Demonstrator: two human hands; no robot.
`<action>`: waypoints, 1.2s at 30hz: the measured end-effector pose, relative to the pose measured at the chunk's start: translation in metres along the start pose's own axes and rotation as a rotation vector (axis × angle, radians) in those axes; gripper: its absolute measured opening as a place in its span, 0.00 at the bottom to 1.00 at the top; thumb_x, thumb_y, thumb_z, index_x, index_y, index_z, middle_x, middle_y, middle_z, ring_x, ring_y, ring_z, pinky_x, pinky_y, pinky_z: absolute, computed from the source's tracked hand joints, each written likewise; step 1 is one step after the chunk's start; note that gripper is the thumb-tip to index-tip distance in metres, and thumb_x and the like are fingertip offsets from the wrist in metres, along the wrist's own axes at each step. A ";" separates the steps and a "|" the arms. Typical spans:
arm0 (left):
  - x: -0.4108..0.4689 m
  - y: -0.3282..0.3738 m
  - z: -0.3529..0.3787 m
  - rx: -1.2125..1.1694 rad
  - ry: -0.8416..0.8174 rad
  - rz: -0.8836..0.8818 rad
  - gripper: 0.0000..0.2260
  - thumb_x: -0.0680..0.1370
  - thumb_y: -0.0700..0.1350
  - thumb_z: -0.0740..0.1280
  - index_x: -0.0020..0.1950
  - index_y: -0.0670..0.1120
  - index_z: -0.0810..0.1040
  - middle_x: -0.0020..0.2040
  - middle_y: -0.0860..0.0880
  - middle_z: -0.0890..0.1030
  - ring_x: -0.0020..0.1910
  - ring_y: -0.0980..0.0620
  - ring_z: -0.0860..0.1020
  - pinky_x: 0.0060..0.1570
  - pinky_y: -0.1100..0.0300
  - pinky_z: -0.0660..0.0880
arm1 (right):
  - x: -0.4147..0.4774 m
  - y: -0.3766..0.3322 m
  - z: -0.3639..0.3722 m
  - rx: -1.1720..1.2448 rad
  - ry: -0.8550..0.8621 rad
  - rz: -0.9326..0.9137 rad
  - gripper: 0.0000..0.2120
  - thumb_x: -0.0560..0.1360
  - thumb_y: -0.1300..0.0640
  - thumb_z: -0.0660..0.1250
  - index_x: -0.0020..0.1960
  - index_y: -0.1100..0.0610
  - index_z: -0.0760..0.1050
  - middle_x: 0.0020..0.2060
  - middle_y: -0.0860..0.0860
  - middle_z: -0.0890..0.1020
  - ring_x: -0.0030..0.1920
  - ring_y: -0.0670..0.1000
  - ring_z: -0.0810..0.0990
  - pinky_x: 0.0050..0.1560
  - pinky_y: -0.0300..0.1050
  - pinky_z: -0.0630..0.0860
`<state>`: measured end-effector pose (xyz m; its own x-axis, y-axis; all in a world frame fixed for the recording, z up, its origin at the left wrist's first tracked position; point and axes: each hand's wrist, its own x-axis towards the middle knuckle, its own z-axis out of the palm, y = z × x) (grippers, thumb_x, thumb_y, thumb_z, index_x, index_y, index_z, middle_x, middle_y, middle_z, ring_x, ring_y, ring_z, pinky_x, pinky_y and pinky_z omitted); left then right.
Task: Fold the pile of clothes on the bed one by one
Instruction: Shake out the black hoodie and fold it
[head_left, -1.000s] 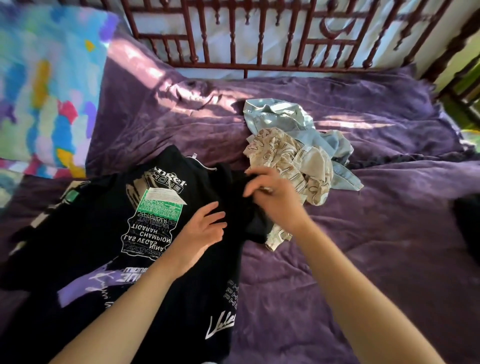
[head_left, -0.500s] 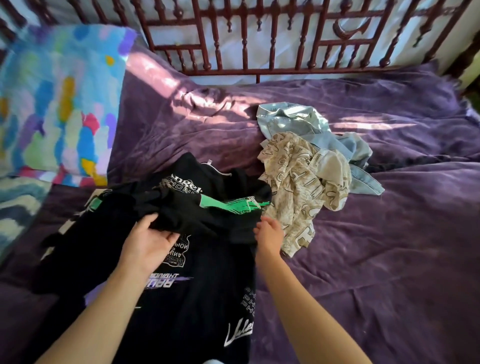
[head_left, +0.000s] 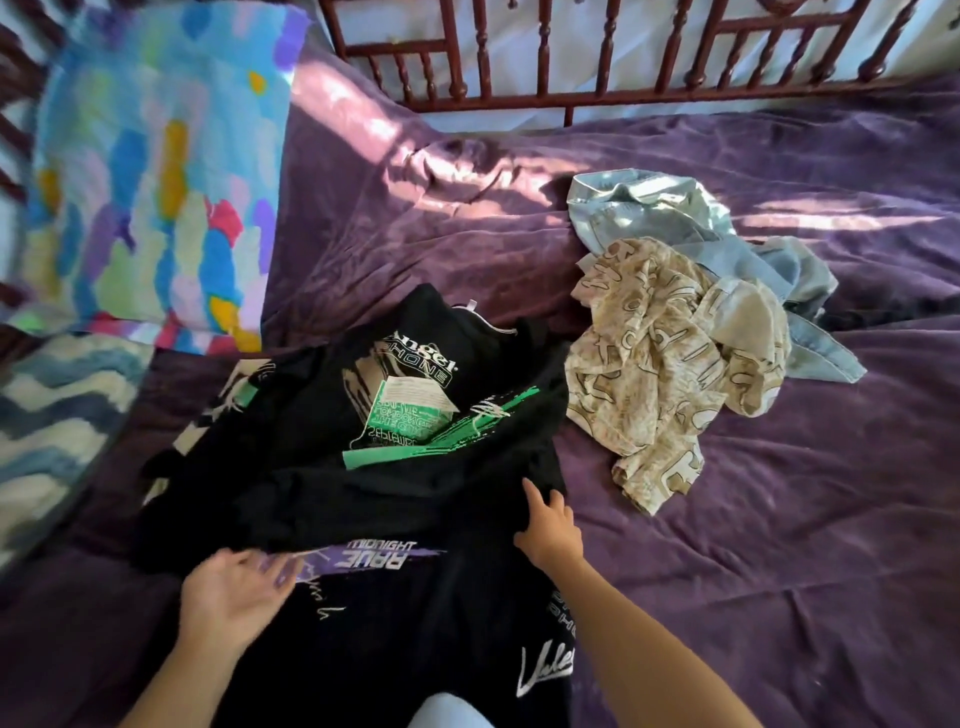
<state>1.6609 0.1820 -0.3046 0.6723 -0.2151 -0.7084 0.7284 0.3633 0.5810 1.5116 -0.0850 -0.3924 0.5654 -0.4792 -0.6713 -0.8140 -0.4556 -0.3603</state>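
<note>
A black T-shirt (head_left: 374, 499) lies spread near the front edge of the bed (head_left: 779, 519), a fold of it doubled across its middle, probably to narrow it. The left hand (head_left: 234, 592) is open, fingers spread flat at the fold's lower left edge, gripping nothing. The right hand (head_left: 548, 525) rests open-fingered on the fold's right corner, seemingly pressing it down. Toward the bed's middle, beside the shirt, a beige patterned garment (head_left: 670, 374) and a pale blue one (head_left: 654, 208) wait in a heap.

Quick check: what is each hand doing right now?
Left hand: open, fingers spread on the black T-shirt.
Right hand: open, resting on the T-shirt's folded edge.
</note>
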 end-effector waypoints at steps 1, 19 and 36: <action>0.002 -0.001 -0.013 0.067 0.054 -0.058 0.23 0.44 0.45 0.77 0.38 0.48 0.81 0.42 0.47 0.79 0.51 0.44 0.78 0.50 0.46 0.75 | 0.002 -0.001 0.004 -0.045 -0.003 0.009 0.36 0.76 0.56 0.63 0.76 0.44 0.46 0.74 0.57 0.54 0.72 0.60 0.58 0.67 0.53 0.63; 0.025 0.017 -0.043 0.498 0.321 -0.035 0.10 0.78 0.32 0.58 0.49 0.43 0.76 0.44 0.45 0.79 0.45 0.46 0.77 0.46 0.54 0.73 | 0.044 0.011 -0.024 -0.418 0.401 -0.091 0.12 0.68 0.63 0.71 0.50 0.63 0.74 0.45 0.59 0.80 0.47 0.62 0.79 0.44 0.54 0.73; 0.044 -0.025 -0.056 1.378 0.398 0.092 0.08 0.75 0.41 0.66 0.52 0.39 0.78 0.44 0.42 0.79 0.43 0.41 0.76 0.44 0.53 0.71 | 0.075 -0.044 -0.079 -0.407 0.353 -0.124 0.24 0.77 0.62 0.58 0.72 0.56 0.60 0.74 0.54 0.57 0.69 0.60 0.63 0.62 0.53 0.68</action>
<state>1.6644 0.2140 -0.3726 0.8097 0.1071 -0.5769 0.3852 -0.8387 0.3850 1.6006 -0.1603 -0.3756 0.7208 -0.5944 -0.3565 -0.6611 -0.7442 -0.0959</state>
